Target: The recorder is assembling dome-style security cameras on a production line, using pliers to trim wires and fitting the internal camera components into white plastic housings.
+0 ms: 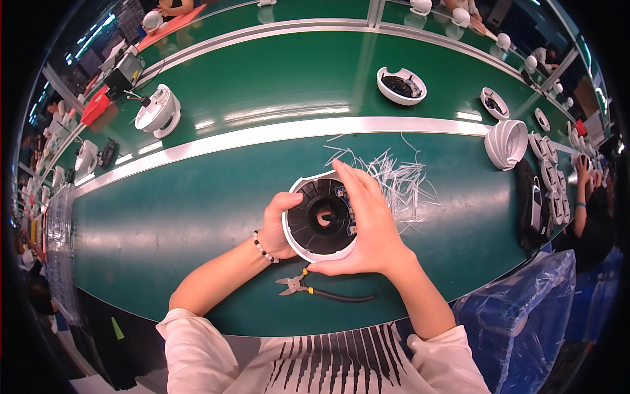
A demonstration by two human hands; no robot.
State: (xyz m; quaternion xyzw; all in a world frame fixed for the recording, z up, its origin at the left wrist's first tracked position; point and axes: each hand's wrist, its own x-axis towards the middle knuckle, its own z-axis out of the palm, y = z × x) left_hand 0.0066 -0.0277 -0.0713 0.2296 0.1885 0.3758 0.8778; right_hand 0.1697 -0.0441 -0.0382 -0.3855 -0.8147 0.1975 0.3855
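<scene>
Between both hands I hold a round white housing (293,241) with a black ribbed disc (308,226) set in it, a hole at its centre and small blue circuit boards along its right side. My left hand (277,226) grips the left rim, thumb over the edge; a beaded bracelet circles that wrist. My right hand (371,226) wraps the right side, fingers at the top and thumb at the bottom rim. Just below the housing lies a pair of side cutters (295,284) with dark handles, jaws apart. Cut white zip-tie ends (400,180) are scattered beyond my right hand.
Past a pale rail (262,136), a green belt carries a similar housing (401,87) and a white device (159,111). At right are stacked white rings (506,144), a black case (530,207) and several round parts (553,177). A plastic-lined blue bin (512,322) stands lower right; co-workers sit around.
</scene>
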